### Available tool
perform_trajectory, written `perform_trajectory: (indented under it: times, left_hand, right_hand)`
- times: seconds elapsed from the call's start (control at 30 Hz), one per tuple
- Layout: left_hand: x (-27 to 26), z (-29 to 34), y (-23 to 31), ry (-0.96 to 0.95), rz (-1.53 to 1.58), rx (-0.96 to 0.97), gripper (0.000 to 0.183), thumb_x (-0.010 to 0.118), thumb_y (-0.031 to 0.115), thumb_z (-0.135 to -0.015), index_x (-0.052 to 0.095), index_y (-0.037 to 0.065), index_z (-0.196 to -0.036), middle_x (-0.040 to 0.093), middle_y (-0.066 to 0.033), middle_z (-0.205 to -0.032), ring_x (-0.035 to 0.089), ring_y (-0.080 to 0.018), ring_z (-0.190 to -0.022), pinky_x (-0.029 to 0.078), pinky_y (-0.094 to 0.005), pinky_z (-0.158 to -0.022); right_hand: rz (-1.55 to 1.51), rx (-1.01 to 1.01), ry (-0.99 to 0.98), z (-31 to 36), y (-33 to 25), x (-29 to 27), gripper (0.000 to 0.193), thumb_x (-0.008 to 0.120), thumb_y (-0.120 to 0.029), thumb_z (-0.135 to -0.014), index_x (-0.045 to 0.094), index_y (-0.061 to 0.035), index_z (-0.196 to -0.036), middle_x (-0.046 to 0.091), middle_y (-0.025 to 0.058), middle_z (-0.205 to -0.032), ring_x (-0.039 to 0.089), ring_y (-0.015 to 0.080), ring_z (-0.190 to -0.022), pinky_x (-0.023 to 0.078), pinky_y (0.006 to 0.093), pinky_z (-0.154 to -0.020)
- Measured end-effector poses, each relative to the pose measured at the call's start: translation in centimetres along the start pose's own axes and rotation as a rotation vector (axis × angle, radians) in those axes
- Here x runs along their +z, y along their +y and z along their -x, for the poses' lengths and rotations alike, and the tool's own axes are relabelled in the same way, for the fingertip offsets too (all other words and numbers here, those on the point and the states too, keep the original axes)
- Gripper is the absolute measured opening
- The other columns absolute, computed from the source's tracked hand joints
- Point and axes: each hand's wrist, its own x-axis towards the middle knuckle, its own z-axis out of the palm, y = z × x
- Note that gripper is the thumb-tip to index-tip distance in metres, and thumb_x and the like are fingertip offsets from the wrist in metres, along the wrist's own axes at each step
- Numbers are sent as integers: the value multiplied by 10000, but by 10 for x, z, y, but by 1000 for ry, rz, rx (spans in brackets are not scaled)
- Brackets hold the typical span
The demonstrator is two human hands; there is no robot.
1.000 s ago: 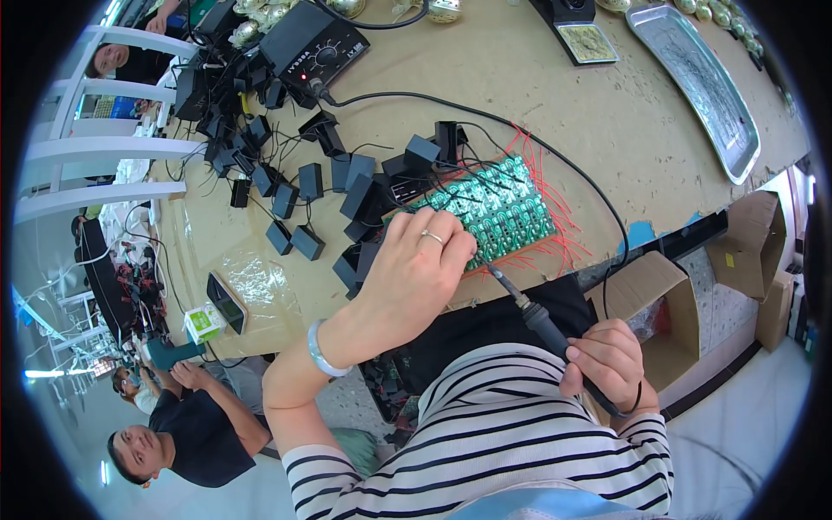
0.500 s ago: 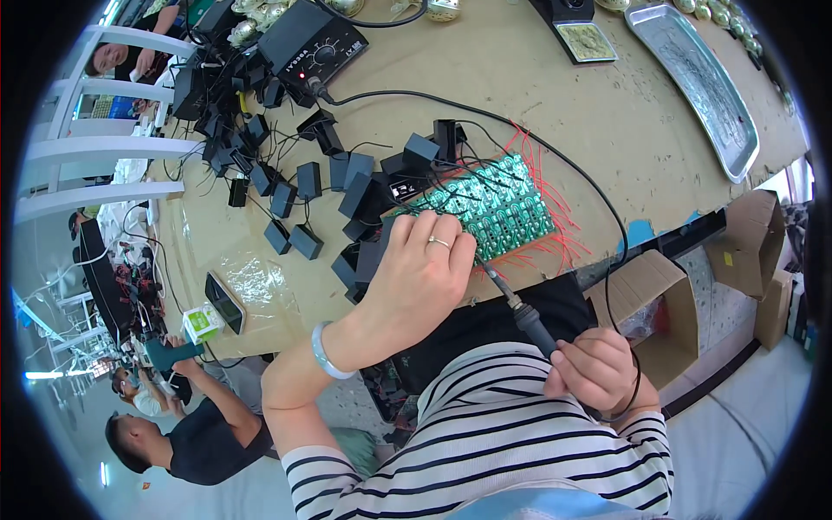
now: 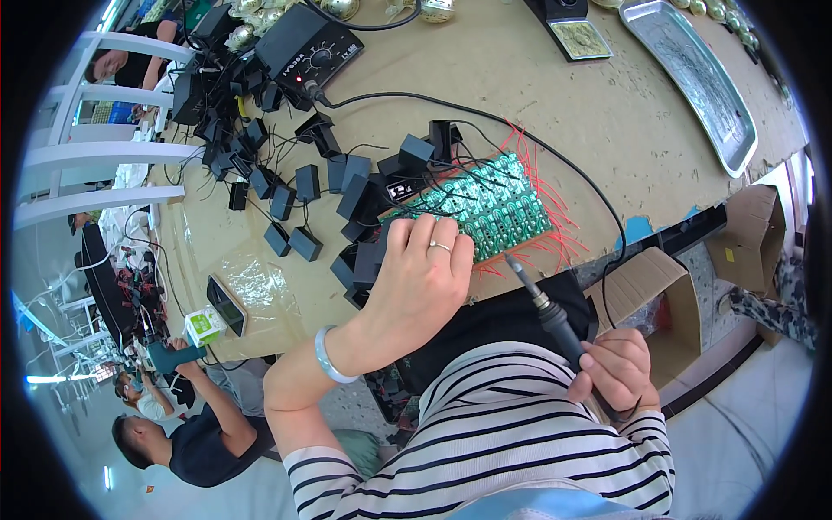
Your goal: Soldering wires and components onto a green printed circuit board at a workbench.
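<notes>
In my right hand is a soldering iron, gripped by its dark handle. Its metal tip points up and left, a short way off the near edge of a green circuit board panel. Red wires stick out around the panel, and black wires lie across its top. My left hand rests at the panel's near left corner with fingers curled down and pressed together; what they pinch is hidden beneath them. Small black boxes with thin black leads crowd beside the panel and my left hand.
A black soldering station stands at the far left; its cable runs across the table to the iron. At the far right are a metal tray and a small dish. A phone lies left. Cardboard boxes stand below the table edge.
The soldering iron has come away from the panel and my left fingers, with my right hand shifting right and toward me. My left hand stays nearly in place. A patterned trouser leg appears at right.
</notes>
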Motion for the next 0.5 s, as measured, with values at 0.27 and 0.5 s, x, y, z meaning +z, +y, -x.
perform_trajectory:
  times: [0.27, 0.5]
  left_hand:
    - [-2, -2, -1, 5, 4, 1, 188, 646, 38, -771, 617, 17, -955, 545, -97, -954, 532, -262, -905, 413, -430, -890]
    - [-5, 2, 0, 6, 4, -19, 185, 622, 83, -767, 608, 36, -945, 563, -93, -967, 557, -265, -941, 416, -437, -928]
  right_hand:
    - [34, 104, -103, -8, 0, -5, 103, 682, -51, -816, 651, 20, -884, 672, 99, -763, 607, 194, -591, 543, 312, -574]
    - [52, 127, -100, -12, -1, -6, 89, 670, -54, -841, 639, 22, -875, 657, 96, -747, 609, 206, -600, 536, 321, -552]
